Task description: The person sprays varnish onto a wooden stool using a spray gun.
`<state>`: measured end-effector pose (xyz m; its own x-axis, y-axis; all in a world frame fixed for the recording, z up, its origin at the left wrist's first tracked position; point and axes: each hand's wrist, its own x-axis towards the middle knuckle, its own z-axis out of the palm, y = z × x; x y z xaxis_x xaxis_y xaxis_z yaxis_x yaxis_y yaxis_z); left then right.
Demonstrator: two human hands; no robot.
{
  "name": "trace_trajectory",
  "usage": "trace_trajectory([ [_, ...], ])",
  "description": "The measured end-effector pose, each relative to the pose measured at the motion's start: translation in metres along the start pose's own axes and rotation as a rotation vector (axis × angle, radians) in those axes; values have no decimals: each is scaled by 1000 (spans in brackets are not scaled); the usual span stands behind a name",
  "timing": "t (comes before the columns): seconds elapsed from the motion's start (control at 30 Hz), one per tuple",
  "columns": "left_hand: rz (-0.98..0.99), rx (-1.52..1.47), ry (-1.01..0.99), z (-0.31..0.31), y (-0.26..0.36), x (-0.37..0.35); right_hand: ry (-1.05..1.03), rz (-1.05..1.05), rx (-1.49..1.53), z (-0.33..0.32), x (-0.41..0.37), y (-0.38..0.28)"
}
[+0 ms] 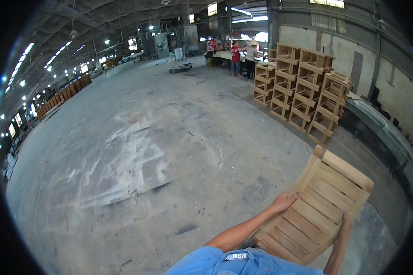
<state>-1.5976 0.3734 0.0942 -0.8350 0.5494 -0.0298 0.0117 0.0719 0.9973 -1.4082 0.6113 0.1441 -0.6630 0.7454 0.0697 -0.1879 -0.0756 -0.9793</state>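
Note:
A slatted wooden panel (pixel 307 215), like a chair seat or back, is held tilted in front of my body. Its far end has a thick, rounded rail, and narrow gaps run between the slats. My left hand (pixel 284 202) grips the panel's left edge, thumb on top and the other fingers hidden beneath. On the opposite edge, my right hand (pixel 345 225) is closed around the side, its fingers partly out of sight. The panel's near end reaches my blue shirt (pixel 243 263).
Stacked wooden frames (pixel 303 87) stand ahead on the right, beside a long table-like surface (pixel 385 123). Several people work around a table (pixel 227 55) farther back. A low cart (pixel 180 68) sits on the concrete floor (pixel 124 137). Rows of brown wooden items (pixel 64 95) line the far left.

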Motion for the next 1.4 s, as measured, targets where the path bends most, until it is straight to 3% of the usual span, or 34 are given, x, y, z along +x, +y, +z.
trace_trajectory([
  [0.3,-31,-112,100,-198,-19,147,-49,99,-73,231,130,51],
  [0.4,-140,-168,9,-277,-25,203,-25,89,-134,310,156,74],
  [0.5,19,-43,70,-340,-32,264,-12,35,-32,383,190,103],
  [0.63,-95,-47,-52,-417,-23,339,83,90,-79,470,223,106],
  [0.7,-8,-65,-17,-448,-14,375,85,100,-69,510,248,116],
  [0.9,46,-8,16,-545,-51,541,71,19,-39,644,377,167],
  [1.0,-36,-64,34,-597,-65,616,35,91,-56,714,437,173],
  [1.1,-72,-137,56,-655,-39,659,-23,68,-82,782,493,184],
  [1.23,5,-105,95,-740,-48,736,-42,80,-104,894,556,205],
  [1.3,-140,-174,94,-785,-53,773,-39,120,-113,939,571,230],
  [1.4,-67,-46,142,-849,-66,835,-16,111,-91,1018,614,248],
])
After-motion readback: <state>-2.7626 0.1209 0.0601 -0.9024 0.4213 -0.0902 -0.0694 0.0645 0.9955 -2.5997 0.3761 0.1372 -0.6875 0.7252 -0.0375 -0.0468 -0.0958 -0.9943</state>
